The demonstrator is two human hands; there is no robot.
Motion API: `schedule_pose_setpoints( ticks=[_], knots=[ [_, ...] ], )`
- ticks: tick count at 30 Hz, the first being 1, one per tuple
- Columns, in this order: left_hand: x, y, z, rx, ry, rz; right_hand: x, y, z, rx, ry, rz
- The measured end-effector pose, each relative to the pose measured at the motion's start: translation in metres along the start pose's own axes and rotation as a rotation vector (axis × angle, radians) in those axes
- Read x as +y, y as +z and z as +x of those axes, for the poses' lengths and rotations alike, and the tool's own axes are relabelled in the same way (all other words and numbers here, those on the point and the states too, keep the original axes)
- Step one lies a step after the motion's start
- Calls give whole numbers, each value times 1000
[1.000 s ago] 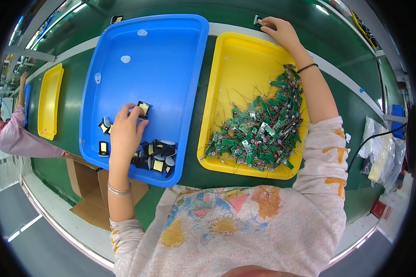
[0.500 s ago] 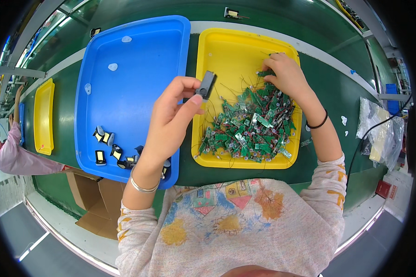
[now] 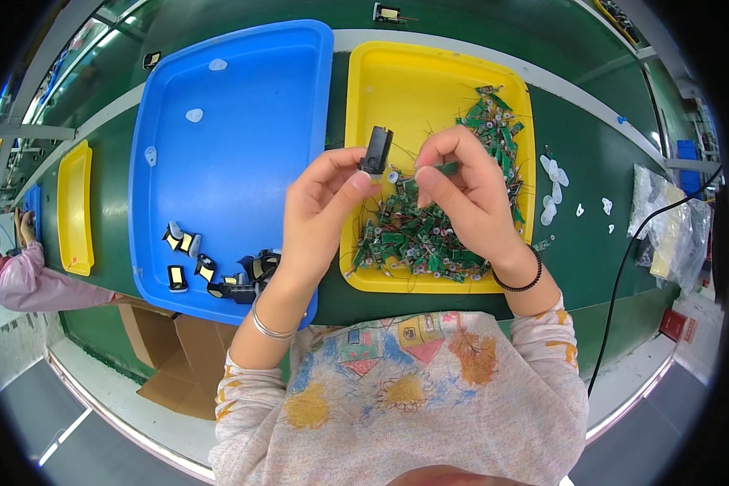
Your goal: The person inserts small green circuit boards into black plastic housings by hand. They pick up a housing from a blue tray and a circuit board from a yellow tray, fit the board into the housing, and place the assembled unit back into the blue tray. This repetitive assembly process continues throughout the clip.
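Here, black part [image 3: 376, 151] between both hands.

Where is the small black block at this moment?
In the head view, the small black block is held in the left hand, above the yellow tray, beside the right hand.

Small black block-shaped component [image 3: 376, 150], held upright and slightly tilted between the fingers [image 3: 356, 174] of my left hand [image 3: 320, 215], above the yellow tray's [image 3: 405, 73] near-left part. A small white disc [image 3: 392, 175] sat just below it, pinched at the fingertips of my right hand [image 3: 470, 194], touching or nearly touching the block.
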State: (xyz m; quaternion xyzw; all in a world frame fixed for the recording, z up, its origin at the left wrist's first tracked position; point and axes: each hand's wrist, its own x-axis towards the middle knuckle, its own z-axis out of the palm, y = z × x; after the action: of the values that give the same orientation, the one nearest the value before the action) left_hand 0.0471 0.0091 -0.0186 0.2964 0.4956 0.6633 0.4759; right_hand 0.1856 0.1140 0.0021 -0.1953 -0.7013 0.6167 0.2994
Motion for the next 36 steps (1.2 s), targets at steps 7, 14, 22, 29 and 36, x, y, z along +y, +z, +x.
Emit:
schedule_pose_setpoints(
  ticks=[7, 14, 22, 29, 36],
  knots=[
    [-1, 9, -8, -30, 42, -65, 12, 3, -7, -8, 82, 223],
    [-6, 8, -8, -24, 53, 11, 11, -3, -10, -1, 195, 370],
    [-8, 11, -9, -26, 89, 48, 11, -6, -16, 118, -60, -60],
    [-9, 13, -10, -19, 227, 229, 11, 5, -19, 204, -220, -147],
    [-12, 13, -10, -20, 178, 99, 13, -1, -18, 129, -688, -551]
  ],
)
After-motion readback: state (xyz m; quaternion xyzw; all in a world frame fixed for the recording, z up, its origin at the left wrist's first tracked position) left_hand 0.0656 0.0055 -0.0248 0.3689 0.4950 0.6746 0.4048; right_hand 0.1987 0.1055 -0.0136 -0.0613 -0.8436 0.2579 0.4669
